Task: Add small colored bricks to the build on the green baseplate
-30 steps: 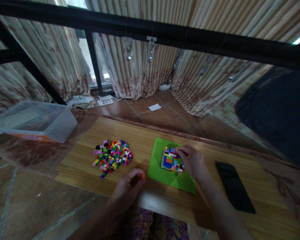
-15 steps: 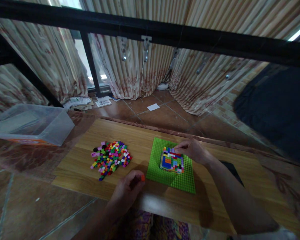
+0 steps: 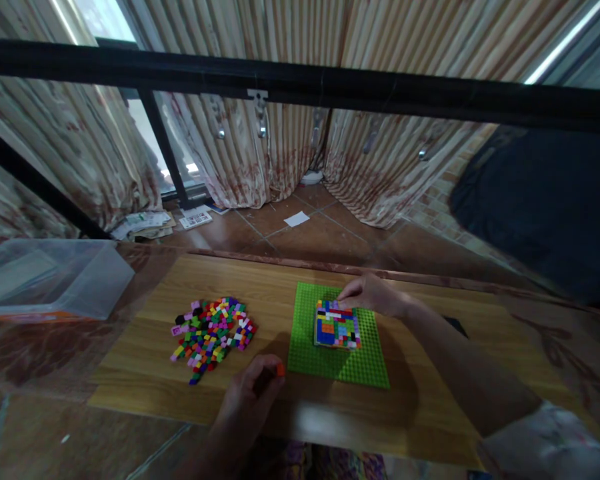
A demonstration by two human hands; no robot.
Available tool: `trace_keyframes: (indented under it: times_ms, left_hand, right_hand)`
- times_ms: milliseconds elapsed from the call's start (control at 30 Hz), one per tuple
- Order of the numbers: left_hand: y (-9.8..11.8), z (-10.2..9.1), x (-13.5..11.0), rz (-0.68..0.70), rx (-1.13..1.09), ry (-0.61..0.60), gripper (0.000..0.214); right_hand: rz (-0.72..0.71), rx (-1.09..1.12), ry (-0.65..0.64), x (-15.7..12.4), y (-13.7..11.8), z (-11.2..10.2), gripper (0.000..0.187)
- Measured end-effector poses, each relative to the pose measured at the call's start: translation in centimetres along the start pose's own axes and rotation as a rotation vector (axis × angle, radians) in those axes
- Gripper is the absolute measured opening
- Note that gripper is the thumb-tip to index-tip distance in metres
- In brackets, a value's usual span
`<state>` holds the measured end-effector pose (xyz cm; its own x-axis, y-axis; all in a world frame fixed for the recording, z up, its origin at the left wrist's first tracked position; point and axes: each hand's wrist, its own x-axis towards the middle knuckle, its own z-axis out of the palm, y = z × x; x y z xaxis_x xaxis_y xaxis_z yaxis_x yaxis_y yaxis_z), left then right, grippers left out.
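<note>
A green baseplate (image 3: 330,363) lies on the wooden table (image 3: 415,407) with a multicoloured block of small bricks (image 3: 337,324) built on it. My right hand (image 3: 367,295) rests at the far edge of that block, fingertips pinched against its top row. My left hand (image 3: 253,390) hovers near the table's front edge, just left of the baseplate, closed on a small orange brick (image 3: 281,369). A loose pile of coloured bricks (image 3: 210,330) sits to the left on the table.
A clear plastic bin (image 3: 50,280) stands off the table's left end. A dark phone (image 3: 455,325) peeks out behind my right forearm. Curtains, a black metal frame (image 3: 300,83), a dark bundle (image 3: 540,207) at the right and papers on the tiled floor lie beyond.
My right hand moved from the near right side of the brick block to its far edge. The left hand kept the orange brick and barely shifted. The view tilted slightly.
</note>
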<state>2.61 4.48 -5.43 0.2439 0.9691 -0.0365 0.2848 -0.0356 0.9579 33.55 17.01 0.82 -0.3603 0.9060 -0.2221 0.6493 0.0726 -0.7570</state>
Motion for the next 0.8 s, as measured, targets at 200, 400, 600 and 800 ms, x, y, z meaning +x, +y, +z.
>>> trace_keyframes:
  times_ms: [200,400,600,800]
  left_hand:
    - [0.6,0.0,0.0,0.005,0.037,0.034,0.010]
    - [0.2,0.1,0.1,0.020,0.095,0.078,0.013]
    - [0.2,0.1,0.1,0.027,0.128,0.124,0.013]
    - [0.4,0.1,0.1,0.008,0.173,0.098,0.012]
  right_hand:
    - [-0.042,0.121,0.364,-0.8,3.4,1.4,0.023]
    - [-0.211,-0.175,0.153,-0.6,3.6,1.7,0.040]
    - [-0.321,-0.275,-0.045,0.0,2.6,0.8,0.039]
    - [-0.364,-0.292,-0.069,-0.1,3.0,0.7,0.037]
